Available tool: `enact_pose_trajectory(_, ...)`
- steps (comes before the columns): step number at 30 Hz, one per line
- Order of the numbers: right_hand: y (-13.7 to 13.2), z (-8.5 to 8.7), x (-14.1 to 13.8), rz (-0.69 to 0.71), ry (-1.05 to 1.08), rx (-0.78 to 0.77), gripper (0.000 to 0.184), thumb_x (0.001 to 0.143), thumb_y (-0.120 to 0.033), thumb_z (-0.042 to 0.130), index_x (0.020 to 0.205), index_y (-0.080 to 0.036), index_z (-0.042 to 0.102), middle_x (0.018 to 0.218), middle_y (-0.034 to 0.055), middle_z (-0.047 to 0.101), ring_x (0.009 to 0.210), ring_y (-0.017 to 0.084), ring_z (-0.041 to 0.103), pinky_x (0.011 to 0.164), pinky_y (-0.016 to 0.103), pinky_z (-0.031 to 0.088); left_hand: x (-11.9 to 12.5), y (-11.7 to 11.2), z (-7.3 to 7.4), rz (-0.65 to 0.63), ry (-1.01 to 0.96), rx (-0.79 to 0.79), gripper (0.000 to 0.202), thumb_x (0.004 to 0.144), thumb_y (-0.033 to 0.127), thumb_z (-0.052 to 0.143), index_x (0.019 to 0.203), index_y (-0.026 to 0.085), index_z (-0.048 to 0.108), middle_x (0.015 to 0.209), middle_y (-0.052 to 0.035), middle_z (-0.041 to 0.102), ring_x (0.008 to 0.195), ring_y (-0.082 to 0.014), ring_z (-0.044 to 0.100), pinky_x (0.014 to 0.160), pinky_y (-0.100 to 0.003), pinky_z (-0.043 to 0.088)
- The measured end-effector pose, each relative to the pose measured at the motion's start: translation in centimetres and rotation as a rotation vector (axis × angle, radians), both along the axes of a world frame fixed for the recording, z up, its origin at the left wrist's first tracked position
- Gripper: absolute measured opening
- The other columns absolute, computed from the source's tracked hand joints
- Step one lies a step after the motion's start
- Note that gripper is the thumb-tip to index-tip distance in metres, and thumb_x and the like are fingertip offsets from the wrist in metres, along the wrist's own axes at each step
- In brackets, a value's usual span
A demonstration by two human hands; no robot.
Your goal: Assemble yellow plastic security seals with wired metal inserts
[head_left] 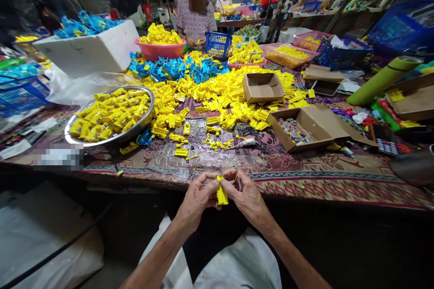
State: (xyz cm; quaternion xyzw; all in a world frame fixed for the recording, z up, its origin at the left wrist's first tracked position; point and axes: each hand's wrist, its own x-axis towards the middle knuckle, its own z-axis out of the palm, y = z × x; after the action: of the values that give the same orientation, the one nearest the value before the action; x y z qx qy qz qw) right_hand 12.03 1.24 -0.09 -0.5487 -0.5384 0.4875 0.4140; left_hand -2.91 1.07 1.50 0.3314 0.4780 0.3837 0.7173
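Observation:
My left hand (196, 196) and my right hand (246, 196) meet just in front of the table edge, both pinched on a small yellow plastic part (222, 194) that hangs between their fingertips. The right hand's fingers also hold thin reddish wires (238, 183). Straight ahead on the patterned cloth (271, 162) lie loose yellow parts (181, 152) and a large heap of yellow parts (220, 95). A round metal tray (144, 122) full of yellow parts sits to the left.
An open cardboard box (315, 133) with small wired pieces lies at right, a smaller box (262, 86) behind it. Blue parts (176, 68), a pink basin (159, 49), a white foam box (91, 52) and baskets stand farther back. A person (196, 18) sits opposite.

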Motion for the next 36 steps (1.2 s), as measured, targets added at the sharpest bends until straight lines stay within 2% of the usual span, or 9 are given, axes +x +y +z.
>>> enact_pose_trajectory(5, -0.1, 0.1, -0.2, -0.020, -0.028, 0.012, 0.022, 0.085, -0.039, 0.059, 0.094, -0.019, 0.058, 0.084, 0.0008, 0.061, 0.065, 0.013, 0.058, 0.061, 0.026, 0.050, 0.2, -0.3, 0.3, 0.034, 0.065, 0.034, 0.040, 0.076, 0.046, 0.071, 0.100, 0.018, 0.056, 0.066, -0.0004, 0.066, 0.060, -0.0148, 0.063, 0.052, -0.024, 0.052)
enact_pose_trajectory(12, 0.6, -0.5, -0.2, 0.015, -0.019, 0.034, 0.015, 0.083, -0.032, 0.059, 0.092, -0.020, 0.059, 0.080, -0.0005, 0.062, 0.058, 0.011, 0.056, 0.056, 0.024, 0.048, 0.4, -0.4, 0.0, 0.087, 0.164, 0.095, 0.040, 0.076, 0.047, 0.071, 0.099, 0.017, 0.059, 0.068, -0.0011, 0.067, 0.059, -0.0148, 0.062, 0.054, -0.026, 0.053)
enact_pose_trajectory(15, 0.8, -0.4, -0.3, -0.009, -0.086, 0.061, 0.011, 0.081, -0.029, 0.059, 0.087, -0.020, 0.060, 0.077, -0.0001, 0.063, 0.058, 0.012, 0.055, 0.058, 0.025, 0.047, 0.5, -0.3, -0.5, 0.109, 0.222, 0.158, 0.034, 0.079, 0.044, 0.069, 0.097, 0.017, 0.060, 0.064, 0.0010, 0.064, 0.055, -0.0119, 0.058, 0.053, -0.023, 0.051)
enact_pose_trajectory(18, 0.9, -0.1, -0.5, -0.046, -0.108, 0.086, 0.011, 0.079, -0.028, 0.059, 0.083, -0.019, 0.061, 0.083, 0.0030, 0.066, 0.061, 0.013, 0.058, 0.060, 0.026, 0.048, 0.6, -0.1, -0.9, 0.118, 0.281, 0.222, 0.029, 0.080, 0.042, 0.068, 0.095, 0.018, 0.061, 0.061, 0.0024, 0.062, 0.051, -0.0100, 0.054, 0.051, -0.020, 0.048)
enact_pose_trajectory(22, 0.9, 0.0, -0.9, -0.056, -0.116, 0.056, 0.011, 0.078, -0.029, 0.059, 0.080, -0.018, 0.061, 0.079, 0.0027, 0.066, 0.058, 0.013, 0.057, 0.056, 0.025, 0.047, 0.4, 0.3, -0.9, 0.100, 0.312, 0.211, 0.029, 0.079, 0.042, 0.068, 0.093, 0.017, 0.062, 0.058, 0.0027, 0.061, 0.049, -0.0098, 0.053, 0.048, -0.020, 0.046)
enact_pose_trajectory(27, 1.1, -0.1, -1.0, -0.018, -0.079, -0.050, 0.010, 0.076, -0.028, 0.060, 0.079, -0.019, 0.059, 0.065, -0.0022, 0.060, 0.050, 0.010, 0.052, 0.047, 0.021, 0.041, -0.2, 0.5, -0.6, 0.044, 0.238, 0.078, 0.031, 0.075, 0.043, 0.070, 0.090, 0.018, 0.059, 0.057, 0.0034, 0.060, 0.049, -0.0105, 0.054, 0.046, -0.020, 0.047)
enact_pose_trajectory(31, 1.2, -0.2, -0.6, 0.057, -0.036, -0.027, 0.013, 0.080, -0.030, 0.059, 0.083, -0.018, 0.062, 0.071, -0.0011, 0.063, 0.055, 0.011, 0.053, 0.051, 0.022, 0.044, -0.5, 0.5, -0.5, 0.020, 0.067, -0.021, 0.031, 0.075, 0.041, 0.070, 0.092, 0.020, 0.057, 0.061, 0.0041, 0.061, 0.050, -0.0101, 0.057, 0.046, -0.019, 0.045)
enact_pose_trajectory(36, 1.1, -0.4, -0.6, 0.044, 0.015, -0.060, 0.019, 0.082, -0.035, 0.059, 0.089, -0.018, 0.063, 0.073, -0.0001, 0.064, 0.056, 0.011, 0.055, 0.051, 0.023, 0.045, -0.7, 0.5, -0.5, 0.006, -0.027, -0.043, 0.031, 0.075, 0.042, 0.070, 0.091, 0.021, 0.055, 0.065, 0.0030, 0.063, 0.054, -0.0110, 0.060, 0.047, -0.019, 0.045)
